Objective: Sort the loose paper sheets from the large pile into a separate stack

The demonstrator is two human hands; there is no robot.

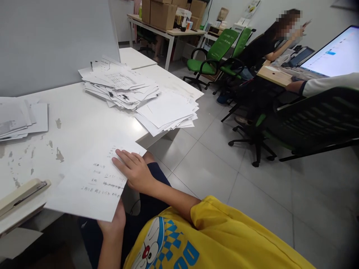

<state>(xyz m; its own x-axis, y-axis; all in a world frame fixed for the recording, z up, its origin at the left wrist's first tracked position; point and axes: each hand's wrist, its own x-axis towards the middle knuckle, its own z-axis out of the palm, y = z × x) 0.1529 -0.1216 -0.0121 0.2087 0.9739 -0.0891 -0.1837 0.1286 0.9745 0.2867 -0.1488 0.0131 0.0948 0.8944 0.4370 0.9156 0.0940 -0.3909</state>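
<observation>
A white sheet of paper [92, 179] with handwritten lines lies at the near edge of the white table [75, 123] and hangs partly over it. My right hand [134, 171] rests flat on the sheet's right side, fingers stretched out. My left hand [112, 224] comes up from below and grips the sheet's near edge, its fingers hidden under the paper. A cream stapler [21, 194] lies on the table left of the sheet.
A big loose heap of printed papers [120, 86] and a stack of blank-side sheets [168, 112] sit at the table's far right. Another pile [19, 119] lies at the left. Green office chairs [213, 56], a black chair [314, 119] and seated people stand across the tiled floor.
</observation>
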